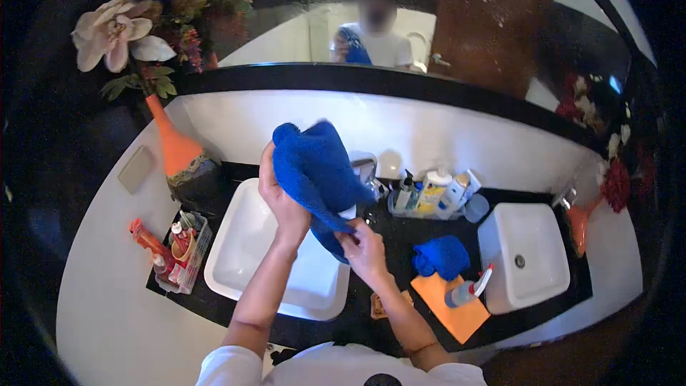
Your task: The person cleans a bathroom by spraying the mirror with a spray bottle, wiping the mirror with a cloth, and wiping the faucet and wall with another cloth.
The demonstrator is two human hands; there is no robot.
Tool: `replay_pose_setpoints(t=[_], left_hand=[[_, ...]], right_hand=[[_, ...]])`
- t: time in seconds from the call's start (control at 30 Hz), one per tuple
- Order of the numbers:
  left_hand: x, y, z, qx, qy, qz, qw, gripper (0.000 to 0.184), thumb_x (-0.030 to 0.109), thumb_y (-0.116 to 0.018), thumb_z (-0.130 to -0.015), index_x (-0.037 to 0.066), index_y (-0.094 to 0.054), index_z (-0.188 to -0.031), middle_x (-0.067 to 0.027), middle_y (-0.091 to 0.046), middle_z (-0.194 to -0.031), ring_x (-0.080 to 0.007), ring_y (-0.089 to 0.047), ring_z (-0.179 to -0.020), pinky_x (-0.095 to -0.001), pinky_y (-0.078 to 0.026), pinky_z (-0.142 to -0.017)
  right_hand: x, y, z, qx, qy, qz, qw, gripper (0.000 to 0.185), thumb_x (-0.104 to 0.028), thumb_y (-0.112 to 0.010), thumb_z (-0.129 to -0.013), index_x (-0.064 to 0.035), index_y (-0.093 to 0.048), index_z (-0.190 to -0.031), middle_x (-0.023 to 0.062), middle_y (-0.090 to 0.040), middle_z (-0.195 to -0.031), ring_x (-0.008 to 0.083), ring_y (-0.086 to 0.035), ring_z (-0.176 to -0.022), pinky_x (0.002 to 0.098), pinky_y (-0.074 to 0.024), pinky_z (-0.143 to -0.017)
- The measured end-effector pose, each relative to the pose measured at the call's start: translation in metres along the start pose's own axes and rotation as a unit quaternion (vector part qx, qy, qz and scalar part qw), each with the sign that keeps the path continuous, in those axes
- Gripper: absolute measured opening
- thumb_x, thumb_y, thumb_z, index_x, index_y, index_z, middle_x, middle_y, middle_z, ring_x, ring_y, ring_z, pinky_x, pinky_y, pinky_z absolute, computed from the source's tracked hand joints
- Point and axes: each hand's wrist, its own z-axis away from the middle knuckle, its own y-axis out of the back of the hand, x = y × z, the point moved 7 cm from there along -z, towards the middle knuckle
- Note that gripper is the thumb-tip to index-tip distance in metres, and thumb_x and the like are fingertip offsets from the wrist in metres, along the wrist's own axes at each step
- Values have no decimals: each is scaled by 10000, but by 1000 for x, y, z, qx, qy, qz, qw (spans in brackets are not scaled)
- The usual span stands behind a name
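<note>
A blue cloth (321, 168) is spread between my two hands, raised above the left white sink basin (239, 243). My left hand (277, 196) is closed on its left side, with the fingers mostly behind the fabric. Lower down, my right hand (363, 249) pinches the cloth's bottom edge. The cloth partly covers the metal faucet (364, 166). Right of my hands, a second blue cloth (441, 256) lies bunched on the black counter. Beside it, a spray bottle (463, 294) with a red and white head rests on a folded orange cloth (446, 318).
A second white basin (536, 271) is at the right. Against the back wall stands a tray of toiletry bottles (432, 196). A basket of bottles (187, 257) and an orange flower vase (171, 139) are at the left. Above hangs a wide mirror (300, 28).
</note>
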Motion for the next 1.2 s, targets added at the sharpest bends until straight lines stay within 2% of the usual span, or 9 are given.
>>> replay_pose_setpoints(t=[0.1,0.2,0.43,0.7,0.8,0.83,0.93,1.03,1.2], left_hand=[[15,19,-18,24,-71,-63,995,212,35,-545,-833,-9,-579,-1038,-73,-592,-1027,-133,-554,-883,-270,-456,-764],[1,40,-44,11,-101,-198,975,161,21,-542,-806,16,-601,-956,-97,-590,-881,-149,-512,-670,-308,-424,-571],[-32,34,-150,-101,16,-448,888,244,200,-605,-786,32,-632,-961,-188,-611,-700,-354,-611,-677,-425,-460,-601],[-17,-62,-311,-86,-165,-323,928,291,185,-544,-817,-19,-623,-1010,-277,-610,-744,-438,-601,-746,-498,-461,-693],[-5,-89,-337,-12,-277,-177,944,474,229,-496,-881,-120,-419,-1192,-336,-588,-857,-468,-583,-780,-507,-456,-701],[-8,-102,-340,-86,-150,-188,967,618,306,-504,-889,-139,-304,-1268,-363,-521,-1085,-481,-531,-993,-508,-435,-827],[-34,-147,-350,-68,-320,-319,889,788,473,-472,-871,-136,-252,-1319,-311,-255,-1393,-474,-66,-1342,-614,-63,-1056],[-41,-165,-361,-56,-389,-439,808,812,545,-416,-867,-129,-313,-1307,-337,-290,-1369,-445,-74,-1359,-567,-72,-1077],[-12,-164,-427,11,-403,-431,808,743,499,-405,-886,-112,-341,-1304,-271,-333,-1383,-417,-143,-1357,-533,-112,-1095]], right_hand=[[-20,29,-18,-37,-96,-120,988,159,-147,-643,-829,-3,-613,-887,12,-554,-579,64,-484,-474,228,-375,-432],[-17,56,-50,56,-35,13,998,173,-206,-649,-803,-82,-666,-922,119,-641,-663,217,-597,-546,343,-466,-571],[-121,109,-142,290,118,206,927,166,-135,-586,-824,-109,-677,-960,149,-656,-859,319,-633,-770,377,-484,-689],[-240,129,-269,470,359,180,786,291,-91,-519,-858,-33,-515,-1143,162,-570,-1069,355,-539,-1024,387,-421,-882],[-269,137,-311,472,414,144,765,583,-166,-616,-819,-42,-305,-1296,283,-521,-1146,394,-489,-1103,490,-263,-1021],[-277,143,-321,475,415,149,761,583,-166,-616,-819,-42,-305,-1296,283,-521,-1146,394,-489,-1103,490,-263,-1021],[-291,166,-370,487,378,213,758,677,-364,-664,-783,-35,-304,-1252,256,-480,-1175,384,-456,-1147,615,-36,-1052],[-293,184,-408,547,333,274,717,702,-432,-663,-766,-4,-326,-1209,206,-499,-1128,373,-466,-1139,621,-86,-1044],[-394,184,-449,603,373,277,648,568,-466,-579,-769,2,-520,-1086,186,-552,-1127,337,-488,-1108,594,-199,-1019]])
